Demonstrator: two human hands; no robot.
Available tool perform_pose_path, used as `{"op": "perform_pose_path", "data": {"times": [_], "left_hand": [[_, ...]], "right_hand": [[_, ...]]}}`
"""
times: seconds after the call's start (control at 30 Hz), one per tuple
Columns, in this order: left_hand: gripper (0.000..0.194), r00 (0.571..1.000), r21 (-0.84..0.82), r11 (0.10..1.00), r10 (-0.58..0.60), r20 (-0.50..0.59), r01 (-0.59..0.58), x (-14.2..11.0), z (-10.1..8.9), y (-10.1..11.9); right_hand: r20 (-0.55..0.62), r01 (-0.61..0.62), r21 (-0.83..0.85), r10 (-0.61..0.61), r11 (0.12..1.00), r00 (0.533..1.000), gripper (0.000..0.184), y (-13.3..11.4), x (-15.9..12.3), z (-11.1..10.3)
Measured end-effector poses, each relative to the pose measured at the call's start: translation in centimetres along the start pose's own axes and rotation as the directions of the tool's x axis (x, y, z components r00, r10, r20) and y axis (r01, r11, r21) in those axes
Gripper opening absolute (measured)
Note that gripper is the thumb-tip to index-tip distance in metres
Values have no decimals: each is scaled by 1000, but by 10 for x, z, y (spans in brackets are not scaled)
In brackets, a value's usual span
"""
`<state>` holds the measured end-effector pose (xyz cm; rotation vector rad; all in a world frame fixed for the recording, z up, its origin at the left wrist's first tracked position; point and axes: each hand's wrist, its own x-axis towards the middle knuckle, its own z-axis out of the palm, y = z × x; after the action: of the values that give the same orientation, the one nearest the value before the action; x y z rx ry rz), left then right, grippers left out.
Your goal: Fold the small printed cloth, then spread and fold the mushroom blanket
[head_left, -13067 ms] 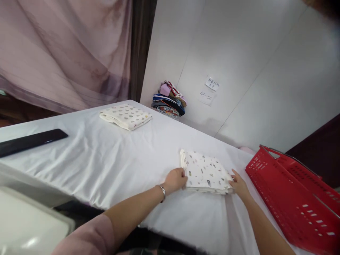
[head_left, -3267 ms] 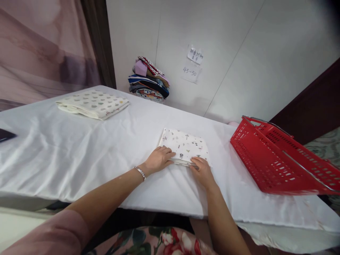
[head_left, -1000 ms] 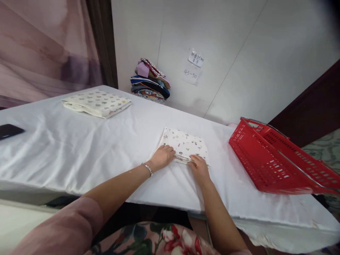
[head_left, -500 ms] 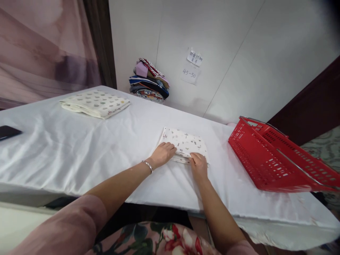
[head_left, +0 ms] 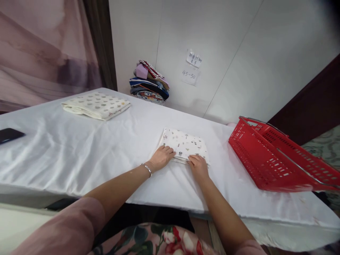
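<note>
The curled fingers of the left hand were laid over the near edge of a folded, small-printed white cloth, at its seven o'clock; whether any of it was gripped by them could not be told. The near edge was pinched at about five o'clock between the thumb and fingers of the right hand. A short stretch of that edge was left bare between the hands, and most of the cloth was spread flat beyond the fingertips, toward twelve o'clock, on the white-covered desk.

Farther out, a red basket was seen at three o'clock, apart from the cloth. A second folded cloth was placed at ten o'clock, and a flat black object, partly cut off, at nine. Stacked fabrics were seen at eleven, past the desk's far edge.
</note>
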<state>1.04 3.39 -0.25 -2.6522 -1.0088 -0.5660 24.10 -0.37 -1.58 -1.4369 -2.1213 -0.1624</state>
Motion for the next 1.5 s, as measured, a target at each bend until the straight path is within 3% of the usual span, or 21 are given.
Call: {"op": "perform_pose_path", "data": {"times": [0.4,0.7,1.0,1.3,1.5], "left_hand": [[31,1000,0,1000,-4,15,4,-10,4,-1],[37,995,-11,999,-50,-81,50,-27,1,-10],[46,997,-75,994,-74,10,74,-33,5,-14],[35,982,-86,981,-181,-54,176,-35,4,-11],[40,984,-91,980,-179,5,179,-38,3,-11]], "right_hand": [[43,118,1,-117,993,992,28,15,-8,-4],[20,142,-23,-141,990,990,30,16,-11,-2],[-2,158,-16,-158,987,987,32,23,-16,4],[16,156,-4,-155,988,988,35,24,-18,3],[10,153,20,-153,988,988,36,24,-18,3]]}}
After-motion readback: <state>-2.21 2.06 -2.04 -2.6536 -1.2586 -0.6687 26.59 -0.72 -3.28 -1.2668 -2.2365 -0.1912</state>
